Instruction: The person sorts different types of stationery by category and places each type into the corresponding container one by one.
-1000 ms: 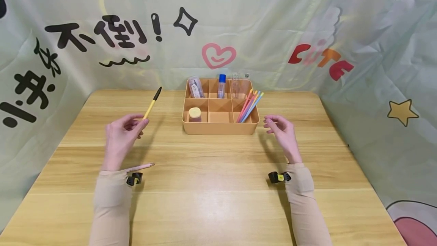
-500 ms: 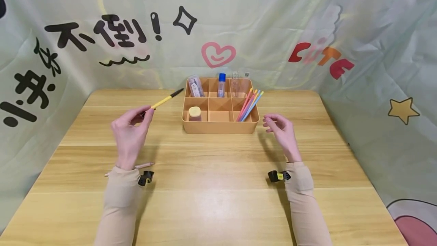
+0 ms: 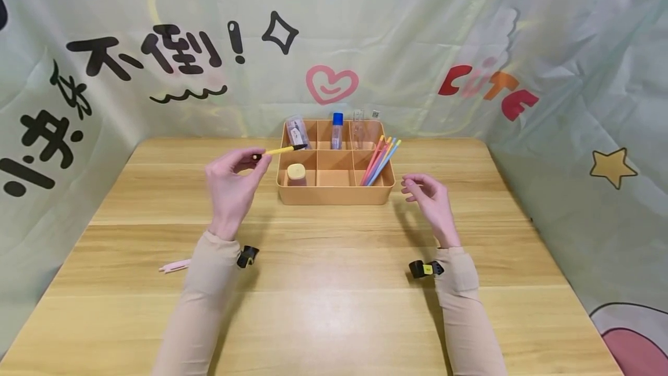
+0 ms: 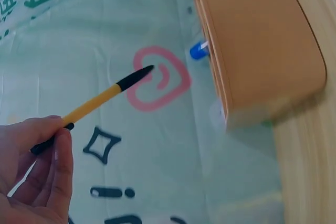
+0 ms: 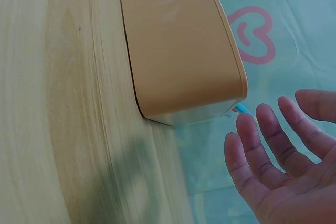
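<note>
My left hand (image 3: 233, 190) pinches a yellow pen (image 4: 93, 104) with black ends between thumb and fingers. It holds the pen up in the air, just left of an orange compartment organizer (image 3: 336, 195); in the head view the black tip overlaps the organizer's back left compartment. To the right of the organizer, my right hand (image 3: 430, 205) hovers with loosely bent fingers and nothing in them. In the right wrist view its fingers (image 5: 283, 142) are spread, apart from the organizer. A pale pink pen (image 3: 174, 266) lies on the table, partly hidden behind my left sleeve.
In the organizer stand a blue-capped tube (image 3: 337, 130), a clear bottle (image 3: 358, 132), a small packet (image 3: 297, 131), a jar with a cream lid (image 3: 296, 174) and several colored sticks (image 3: 380, 161). A printed curtain (image 3: 407, 45) hangs behind the wooden table (image 3: 334, 306).
My left hand has moved right and slightly away from me, carrying the yellow pen to the organizer. The pen has turned from steep to nearly level. My right hand stays put.
</note>
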### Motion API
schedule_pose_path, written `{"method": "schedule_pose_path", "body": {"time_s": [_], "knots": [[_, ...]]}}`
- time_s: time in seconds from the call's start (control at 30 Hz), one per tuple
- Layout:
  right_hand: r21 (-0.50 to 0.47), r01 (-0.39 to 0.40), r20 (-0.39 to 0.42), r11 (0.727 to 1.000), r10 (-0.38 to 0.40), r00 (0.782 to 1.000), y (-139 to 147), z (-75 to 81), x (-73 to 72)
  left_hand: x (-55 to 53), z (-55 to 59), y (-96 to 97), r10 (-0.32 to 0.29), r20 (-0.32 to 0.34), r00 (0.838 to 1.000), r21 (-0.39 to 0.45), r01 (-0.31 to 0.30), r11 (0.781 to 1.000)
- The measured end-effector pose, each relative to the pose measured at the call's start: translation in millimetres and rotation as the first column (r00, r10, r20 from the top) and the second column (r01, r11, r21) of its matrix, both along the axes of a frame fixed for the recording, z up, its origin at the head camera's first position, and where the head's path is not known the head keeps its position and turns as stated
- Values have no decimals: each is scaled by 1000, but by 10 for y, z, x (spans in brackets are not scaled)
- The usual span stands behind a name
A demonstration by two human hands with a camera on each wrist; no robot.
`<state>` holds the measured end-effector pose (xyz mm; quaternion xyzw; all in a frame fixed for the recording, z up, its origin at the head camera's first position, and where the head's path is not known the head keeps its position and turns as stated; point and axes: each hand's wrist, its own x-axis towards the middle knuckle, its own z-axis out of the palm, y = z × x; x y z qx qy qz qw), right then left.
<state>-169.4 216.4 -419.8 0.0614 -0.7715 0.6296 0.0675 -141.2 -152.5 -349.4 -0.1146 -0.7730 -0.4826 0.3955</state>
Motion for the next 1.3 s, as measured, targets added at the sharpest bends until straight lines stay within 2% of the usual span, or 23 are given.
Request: {"method": "schedule_pose_path", "body": {"time_s": [0.2,0.33,0.57,0.7,0.8,1.1,1.3], "knots": [[1,-7,-2,1000,7,1000,-8,9,-1,-102,-23,201,-36,77,996,-81,42,996],[-3,-6,-6,1000,6,1000,-13,10,0,-154,-85,333,-48,99,994,-175,65,983],[0,-10,0,1000,10,1000,-27,14,7,-208,-221,507,-65,89,994,-386,95,918],[1,-8,1,1000,8,1000,-26,14,13,-226,-285,552,-78,102,992,-455,116,883],[2,-10,-1,1000,10,1000,-20,10,13,-241,-331,566,-89,112,990,-472,132,872],[0,-9,1,1000,9,1000,-1,-1,12,-292,-423,592,-119,156,980,-467,180,866],[-10,-15,-3,1000,15,1000,6,-11,6,-302,-463,603,-116,181,977,-496,193,846]]}}
